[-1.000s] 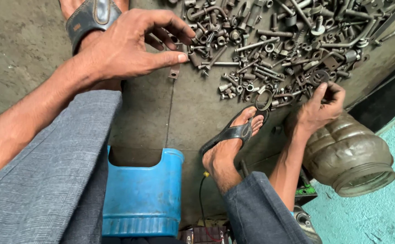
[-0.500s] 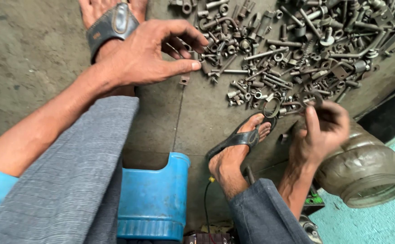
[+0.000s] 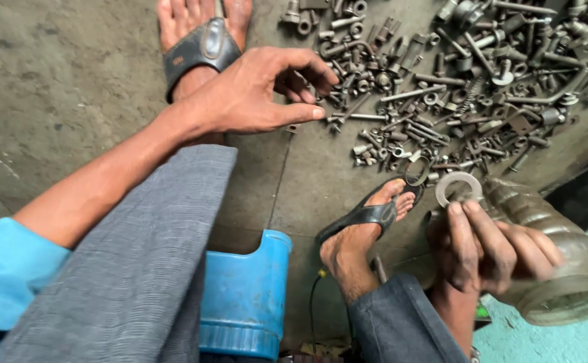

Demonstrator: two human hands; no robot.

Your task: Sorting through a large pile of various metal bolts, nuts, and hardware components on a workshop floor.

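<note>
Pinching a flat metal washer (image 3: 458, 188) in fingertips, the right hand (image 3: 492, 245) hovers beside a plastic jar (image 3: 563, 275); the left hand (image 3: 257, 94) spreads loosely, empty, over scattered bolts (image 3: 442, 87).

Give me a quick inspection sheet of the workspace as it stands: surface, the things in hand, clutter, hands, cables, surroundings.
Surface: bare, stained concrete floor, with a seam running toward the stool.
Things in hand: large flat washer, pinched upright at the right fingertips.
Clutter: wide heap of bolts, nuts and washers spread over the floor; a loose metal ring at its near edge.
Hands: left hand spread open at the heap's left edge, holding nothing; right hand closed on the washer.
Cables: thin dark cable with a yellow end beside the right foot.
Surroundings: blue plastic stool under the person; ribbed clear plastic jar behind the right hand; both feet in dark sandals.
</note>
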